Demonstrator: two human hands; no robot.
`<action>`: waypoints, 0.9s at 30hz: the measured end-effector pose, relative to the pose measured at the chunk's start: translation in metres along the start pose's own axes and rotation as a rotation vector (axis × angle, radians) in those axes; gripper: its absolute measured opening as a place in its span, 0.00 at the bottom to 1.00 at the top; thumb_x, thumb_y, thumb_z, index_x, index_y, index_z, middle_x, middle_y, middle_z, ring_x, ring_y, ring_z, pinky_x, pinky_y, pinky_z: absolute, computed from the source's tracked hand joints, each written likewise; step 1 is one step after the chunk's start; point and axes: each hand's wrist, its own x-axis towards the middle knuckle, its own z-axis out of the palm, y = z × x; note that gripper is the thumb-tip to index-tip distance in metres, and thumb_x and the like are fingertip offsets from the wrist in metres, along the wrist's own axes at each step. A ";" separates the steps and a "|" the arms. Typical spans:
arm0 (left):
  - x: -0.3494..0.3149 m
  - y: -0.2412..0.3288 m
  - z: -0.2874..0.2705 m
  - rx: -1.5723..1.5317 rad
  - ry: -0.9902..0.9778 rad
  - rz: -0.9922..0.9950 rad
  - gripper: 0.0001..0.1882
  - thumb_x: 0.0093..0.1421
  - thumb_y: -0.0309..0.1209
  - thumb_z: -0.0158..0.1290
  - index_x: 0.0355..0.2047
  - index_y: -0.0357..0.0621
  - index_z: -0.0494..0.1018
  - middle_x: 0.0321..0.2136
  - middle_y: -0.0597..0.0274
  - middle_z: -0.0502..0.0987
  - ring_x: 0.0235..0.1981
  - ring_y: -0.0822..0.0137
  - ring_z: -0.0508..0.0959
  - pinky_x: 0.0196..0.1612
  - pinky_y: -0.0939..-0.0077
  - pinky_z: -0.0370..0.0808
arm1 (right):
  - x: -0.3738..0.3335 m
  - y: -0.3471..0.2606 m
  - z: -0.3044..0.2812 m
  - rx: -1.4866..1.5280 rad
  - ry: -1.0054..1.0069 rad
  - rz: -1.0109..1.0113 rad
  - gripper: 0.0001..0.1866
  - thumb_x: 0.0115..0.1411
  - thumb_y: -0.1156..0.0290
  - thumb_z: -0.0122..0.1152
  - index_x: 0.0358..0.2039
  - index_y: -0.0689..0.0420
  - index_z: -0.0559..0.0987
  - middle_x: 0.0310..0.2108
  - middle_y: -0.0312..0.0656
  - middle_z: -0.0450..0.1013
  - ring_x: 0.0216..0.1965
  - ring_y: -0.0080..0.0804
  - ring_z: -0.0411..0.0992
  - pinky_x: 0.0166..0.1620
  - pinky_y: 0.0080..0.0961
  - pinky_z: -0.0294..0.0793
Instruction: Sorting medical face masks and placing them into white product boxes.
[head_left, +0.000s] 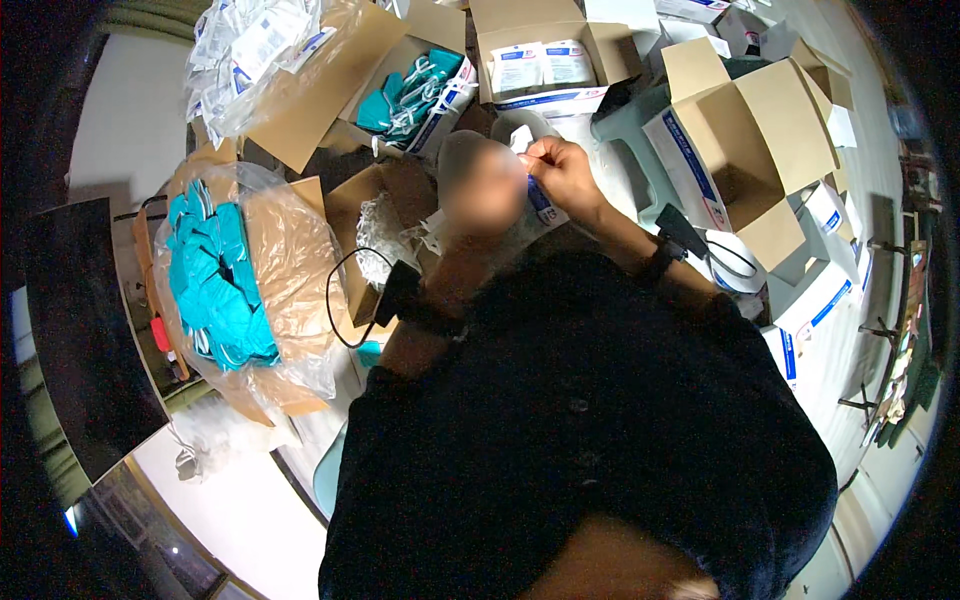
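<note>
My right hand [567,180] is closed in a pinch, with thumb and fingertips on a small white-and-blue packet [543,203]. Right beside it, my left hand [480,190] is blurred, so its fingers cannot be made out. Just left of my left wrist, white stringy bundles [380,238] lie inside an open brown carton [345,200]. Beyond my hands, another open carton [545,103] holds white packets [541,66] with blue print. Teal folded cloth items with white ties [412,98] fill a carton to its left.
A clear plastic bag [300,290] in a carton at left holds more teal cloth items [215,270]. Clear-wrapped white packets [262,50] are heaped at far left. A large open carton [745,150] stands at right by a grey-green stool [640,140]. White-and-blue boxes [815,290] sit farther right.
</note>
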 end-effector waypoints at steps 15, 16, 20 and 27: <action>-0.017 0.018 -0.053 -0.253 0.162 -0.102 0.08 0.56 0.33 0.57 0.30 0.41 0.77 0.37 0.50 0.75 0.36 0.48 0.76 0.38 0.60 0.74 | -0.012 -0.009 -0.054 -0.795 0.152 -0.016 0.13 0.52 0.64 0.68 0.30 0.62 0.80 0.28 0.49 0.78 0.31 0.37 0.76 0.38 0.29 0.73; -0.023 0.011 -0.043 -0.250 0.156 -0.120 0.08 0.56 0.34 0.58 0.31 0.42 0.78 0.38 0.51 0.75 0.36 0.49 0.77 0.39 0.62 0.74 | -0.016 -0.017 -0.054 -0.867 0.206 -0.110 0.12 0.53 0.65 0.68 0.31 0.61 0.80 0.30 0.48 0.78 0.32 0.36 0.76 0.39 0.27 0.72; -0.028 0.008 -0.021 -0.257 0.165 -0.070 0.09 0.55 0.33 0.59 0.32 0.42 0.77 0.39 0.51 0.75 0.37 0.48 0.77 0.38 0.60 0.74 | -0.022 -0.058 -0.049 -0.199 0.029 -0.177 0.08 0.55 0.74 0.66 0.36 0.60 0.80 0.33 0.39 0.78 0.36 0.25 0.73 0.43 0.24 0.71; -0.021 0.017 -0.024 -0.237 0.130 -0.089 0.11 0.53 0.33 0.61 0.36 0.44 0.78 0.39 0.54 0.76 0.38 0.50 0.77 0.39 0.62 0.75 | -0.021 -0.060 -0.030 -0.125 -0.079 -0.144 0.12 0.55 0.76 0.66 0.41 0.61 0.78 0.35 0.37 0.77 0.40 0.23 0.73 0.47 0.24 0.71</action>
